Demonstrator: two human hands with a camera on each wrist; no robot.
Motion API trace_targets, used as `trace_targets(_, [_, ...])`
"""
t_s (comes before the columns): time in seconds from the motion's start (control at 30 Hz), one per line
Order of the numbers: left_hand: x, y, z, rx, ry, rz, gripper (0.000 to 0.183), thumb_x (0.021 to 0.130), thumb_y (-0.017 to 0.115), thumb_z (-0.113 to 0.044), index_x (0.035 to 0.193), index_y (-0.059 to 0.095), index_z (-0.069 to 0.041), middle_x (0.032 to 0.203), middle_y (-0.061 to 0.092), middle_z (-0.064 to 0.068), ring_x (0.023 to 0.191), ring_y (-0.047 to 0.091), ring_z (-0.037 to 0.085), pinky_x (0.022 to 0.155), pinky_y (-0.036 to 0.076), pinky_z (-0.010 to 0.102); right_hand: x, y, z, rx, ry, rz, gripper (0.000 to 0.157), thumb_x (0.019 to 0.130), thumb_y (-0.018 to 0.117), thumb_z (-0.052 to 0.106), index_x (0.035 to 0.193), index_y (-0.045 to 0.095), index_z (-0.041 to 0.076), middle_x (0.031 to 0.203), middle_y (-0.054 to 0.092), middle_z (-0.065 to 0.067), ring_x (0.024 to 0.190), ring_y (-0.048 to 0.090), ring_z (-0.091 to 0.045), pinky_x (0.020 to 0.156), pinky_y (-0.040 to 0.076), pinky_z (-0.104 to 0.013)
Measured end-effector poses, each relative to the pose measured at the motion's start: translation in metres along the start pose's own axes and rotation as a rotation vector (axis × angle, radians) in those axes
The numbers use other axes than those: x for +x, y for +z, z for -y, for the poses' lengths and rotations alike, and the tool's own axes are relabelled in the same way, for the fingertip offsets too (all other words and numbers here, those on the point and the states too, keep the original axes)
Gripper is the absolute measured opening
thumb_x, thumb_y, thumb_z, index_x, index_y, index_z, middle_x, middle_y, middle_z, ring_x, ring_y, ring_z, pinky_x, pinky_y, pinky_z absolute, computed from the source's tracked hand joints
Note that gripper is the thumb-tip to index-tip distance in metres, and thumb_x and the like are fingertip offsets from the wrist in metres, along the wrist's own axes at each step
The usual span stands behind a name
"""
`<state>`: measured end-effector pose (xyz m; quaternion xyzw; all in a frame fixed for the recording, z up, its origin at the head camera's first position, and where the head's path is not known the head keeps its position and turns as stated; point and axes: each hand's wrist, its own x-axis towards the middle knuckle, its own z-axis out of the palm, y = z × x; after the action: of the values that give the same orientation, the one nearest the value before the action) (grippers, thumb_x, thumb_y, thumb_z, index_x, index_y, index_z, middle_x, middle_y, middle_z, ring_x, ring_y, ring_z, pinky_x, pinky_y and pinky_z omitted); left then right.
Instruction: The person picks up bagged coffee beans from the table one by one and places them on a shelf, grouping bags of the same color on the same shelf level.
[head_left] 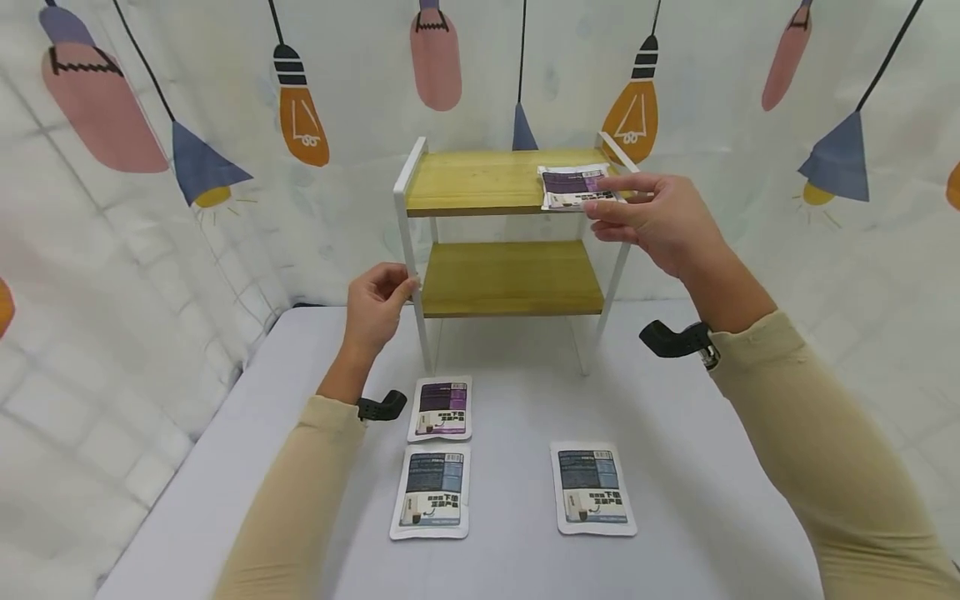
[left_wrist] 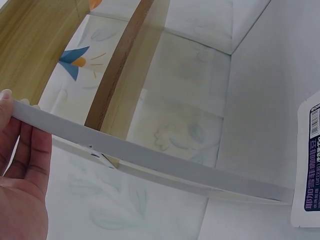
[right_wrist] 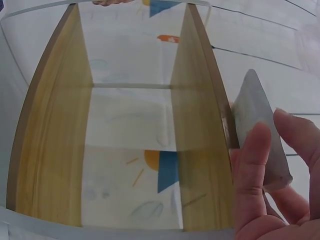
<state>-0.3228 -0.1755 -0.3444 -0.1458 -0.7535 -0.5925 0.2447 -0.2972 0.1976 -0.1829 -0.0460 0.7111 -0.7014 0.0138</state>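
A small two-tier rack has yellow wooden boards, an upper board (head_left: 472, 179) and a lower board (head_left: 513, 279), between white metal side frames. My left hand (head_left: 377, 308) pinches the rack's left front post (head_left: 408, 242) at about the lower board's height. In the left wrist view, its thumb and fingers lie around the white post (left_wrist: 150, 152). My right hand (head_left: 663, 221) holds a flat white packet with a purple label (head_left: 566, 185) at the right end of the upper board. The right wrist view shows this packet (right_wrist: 252, 100) edge-on between thumb and fingers, close over the board's face.
Below the rack's left side, a purple-labelled packet (head_left: 442, 408) lies on the white table (head_left: 517, 500), with a blue-labelled packet (head_left: 431, 492) just in front of it. Another blue-labelled packet (head_left: 594, 489) lies to the right. A lamp-patterned cloth (head_left: 360, 83) hangs behind the rack.
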Motion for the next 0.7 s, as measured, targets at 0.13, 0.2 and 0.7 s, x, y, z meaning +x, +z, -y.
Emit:
trace_targets(0.13, [0.001,0.005,-0.001,-0.009,0.006,0.0,0.024,0.096,0.074,-0.018,0.11,0.071,0.002,0.093,0.066,-0.005,0.083,0.063,0.017,0.076,0.057,0.02,0.0,-0.001,0.004,-0.022,-0.004,-0.03,0.074,0.07,0.094,0.023,0.137,0.065,0.008,0.122,0.06,-0.009,0.08,0.076,-0.019,0.075,0.062,-0.024])
trace_targets(0.2, [0.002,0.003,-0.001,0.003,0.0,-0.006,0.025,0.096,0.074,-0.02,0.111,0.071,0.0,0.094,0.067,-0.006,0.084,0.063,0.016,0.077,0.058,0.02,0.002,0.002,0.004,-0.03,-0.011,-0.044,0.072,0.071,0.093,0.023,0.136,0.066,0.008,0.121,0.061,-0.009,0.079,0.076,-0.019,0.074,0.062,-0.024])
trace_targets(0.7, [-0.002,0.001,-0.002,0.018,-0.032,0.003,0.023,0.097,0.071,-0.01,0.113,0.068,0.006,0.094,0.066,-0.006,0.085,0.064,0.018,0.078,0.056,0.015,0.005,0.005,-0.008,-0.01,-0.077,-0.084,0.065,0.076,0.09,0.02,0.133,0.066,0.001,0.098,0.072,-0.007,0.07,0.076,-0.02,0.068,0.063,-0.027])
